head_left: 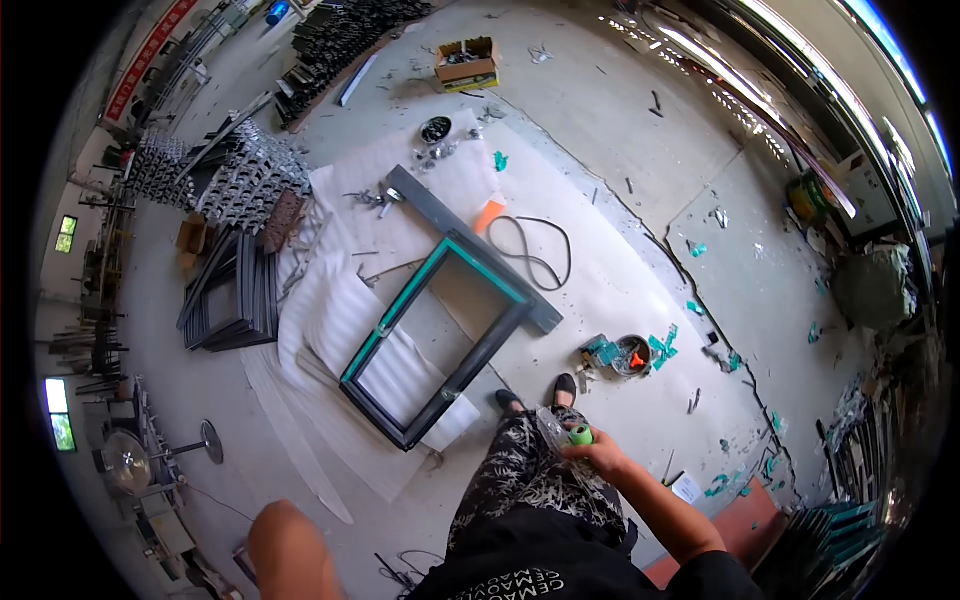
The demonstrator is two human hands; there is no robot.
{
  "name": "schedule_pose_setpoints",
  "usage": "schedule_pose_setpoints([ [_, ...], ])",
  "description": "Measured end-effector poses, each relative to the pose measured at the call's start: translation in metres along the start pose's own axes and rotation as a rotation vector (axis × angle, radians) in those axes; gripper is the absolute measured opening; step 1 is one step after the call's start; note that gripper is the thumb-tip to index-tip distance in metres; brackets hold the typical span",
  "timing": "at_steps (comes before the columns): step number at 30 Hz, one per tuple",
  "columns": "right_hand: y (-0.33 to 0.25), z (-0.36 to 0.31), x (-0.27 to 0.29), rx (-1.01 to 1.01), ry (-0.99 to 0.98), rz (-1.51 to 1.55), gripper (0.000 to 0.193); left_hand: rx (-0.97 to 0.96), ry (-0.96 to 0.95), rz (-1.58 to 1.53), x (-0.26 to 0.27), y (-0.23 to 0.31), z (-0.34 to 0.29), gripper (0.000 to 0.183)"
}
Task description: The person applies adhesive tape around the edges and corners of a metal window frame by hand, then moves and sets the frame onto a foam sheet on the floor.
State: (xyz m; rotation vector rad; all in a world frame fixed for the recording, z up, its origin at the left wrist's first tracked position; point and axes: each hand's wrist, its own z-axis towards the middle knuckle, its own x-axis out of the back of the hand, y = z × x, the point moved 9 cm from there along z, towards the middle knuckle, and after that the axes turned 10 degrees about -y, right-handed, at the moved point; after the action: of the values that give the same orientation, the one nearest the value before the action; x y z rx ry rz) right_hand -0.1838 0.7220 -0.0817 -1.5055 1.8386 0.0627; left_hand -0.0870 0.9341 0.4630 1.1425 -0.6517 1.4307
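My right hand (600, 453) is closed round a small bright green cylinder (580, 435), held over my right leg. Clear, crinkled plastic (553, 432) shows beside it; whether the two are joined I cannot tell. Of my left arm only a bent, blurred part (290, 550) shows at the lower edge, and the hand is out of sight. In front of my feet lies a dark grey rectangular frame (478, 358) with a green strip along two sides. Its far corner rests on or against a long grey bar (440, 212).
White foam sheeting (610, 270) covers the floor. A round tin (632, 356) with an orange item stands right of my feet, near green scraps (663, 346). A black strap loop (560, 250), stacked frames (240, 300), a floor fan (210, 442) and a cardboard box (467, 70) lie around.
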Motion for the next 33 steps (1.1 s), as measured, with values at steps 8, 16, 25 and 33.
schedule_pose_setpoints([
  [8,0.006,0.012,-0.014,-0.121,0.023,-0.213,0.036,1.032,0.051,-0.419,-0.202,-0.095,-0.144,0.029],
  [16,0.019,0.004,-0.007,-0.349,0.021,-0.413,0.038,1.457,-0.609,-0.948,-0.504,0.031,-0.406,0.056],
  [25,0.004,-0.001,0.045,-0.333,0.122,-1.242,0.042,1.581,-0.024,-0.918,-0.452,-0.003,-0.350,0.017],
  [33,-0.052,-0.026,0.070,-0.237,0.136,-1.498,0.041,1.538,-0.465,-1.425,-0.489,0.033,-0.291,0.022],
])
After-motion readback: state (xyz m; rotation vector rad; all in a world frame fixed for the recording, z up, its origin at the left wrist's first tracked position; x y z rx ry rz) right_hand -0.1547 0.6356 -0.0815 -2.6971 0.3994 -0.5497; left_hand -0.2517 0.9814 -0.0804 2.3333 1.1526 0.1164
